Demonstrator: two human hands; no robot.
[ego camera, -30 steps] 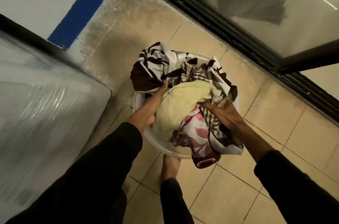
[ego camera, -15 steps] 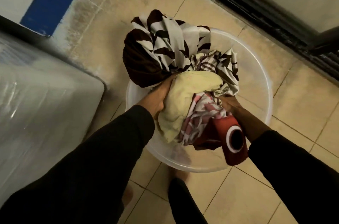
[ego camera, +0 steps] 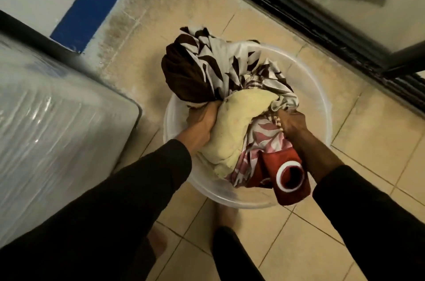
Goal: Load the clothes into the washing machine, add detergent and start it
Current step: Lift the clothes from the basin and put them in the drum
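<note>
Since one second ago the bundle of clothes (ego camera: 230, 101) has come up out of the basin (ego camera: 322, 105), and more of the bare basin now shows. A red cloth (ego camera: 289, 177) with a white ring now hangs below the right hand (ego camera: 292, 124).

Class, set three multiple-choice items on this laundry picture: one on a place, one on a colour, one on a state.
1. Where does the clear plastic basin stand?
A on the tiled floor
B on the washing machine
C on a chair

2. What colour is the cloth beside the left hand?
A blue
B pale yellow
C green

3. What are both hands doing?
A hanging free
B pouring detergent
C gripping the bundle of clothes

Key: A, tiles surround the basin; B, the pale yellow cloth touches that hand; C, the left hand and right hand close on the bundle.
</note>
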